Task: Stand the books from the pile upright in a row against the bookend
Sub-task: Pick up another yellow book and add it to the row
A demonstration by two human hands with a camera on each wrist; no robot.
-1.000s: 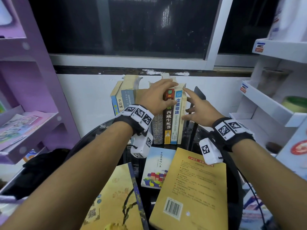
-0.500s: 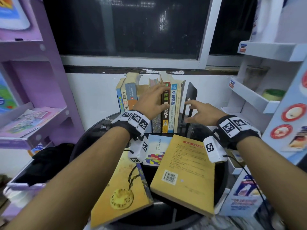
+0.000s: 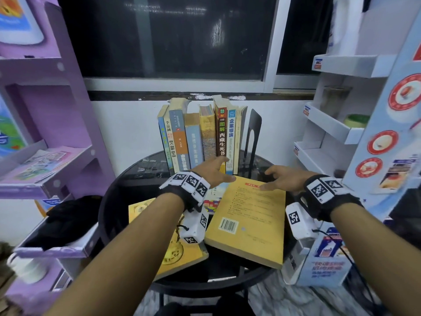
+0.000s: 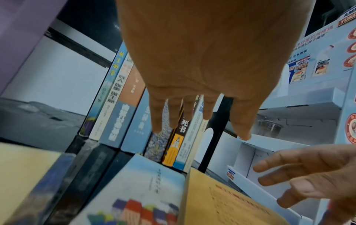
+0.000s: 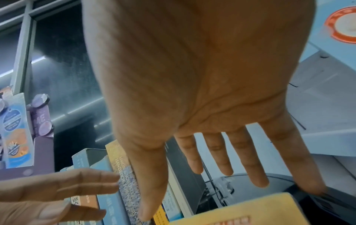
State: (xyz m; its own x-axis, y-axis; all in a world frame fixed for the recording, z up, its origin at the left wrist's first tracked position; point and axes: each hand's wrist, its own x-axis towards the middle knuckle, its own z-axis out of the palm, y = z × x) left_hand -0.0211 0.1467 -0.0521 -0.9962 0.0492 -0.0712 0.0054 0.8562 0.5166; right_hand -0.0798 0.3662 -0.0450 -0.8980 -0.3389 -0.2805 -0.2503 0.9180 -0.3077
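Note:
Several books (image 3: 200,137) stand upright in a row at the back of the round black table (image 3: 136,176), their right end against a black metal bookend (image 3: 251,137). Three books lie flat in front: a large yellow one (image 3: 248,220), a gold-emblem one (image 3: 175,254) and a small pale blue one (image 3: 213,199) partly covered. My left hand (image 3: 224,169) hovers low before the row with straight fingers, holding nothing. My right hand (image 3: 271,179) is spread over the yellow book's far edge, also holding nothing. In the left wrist view the fingers (image 4: 173,118) point at the spines (image 4: 134,115).
A purple shelf unit (image 3: 45,169) stands close on the left, with a black bundle (image 3: 66,222) on its lower tier. White display shelves (image 3: 330,128) rise on the right. A blue-and-white box (image 3: 325,258) sits beside the table's right edge. A wall and dark window lie behind.
Both hands came down and back from the tops of the upright books and the bookend. They now hover over the flat books, and the left hand no longer touches the row.

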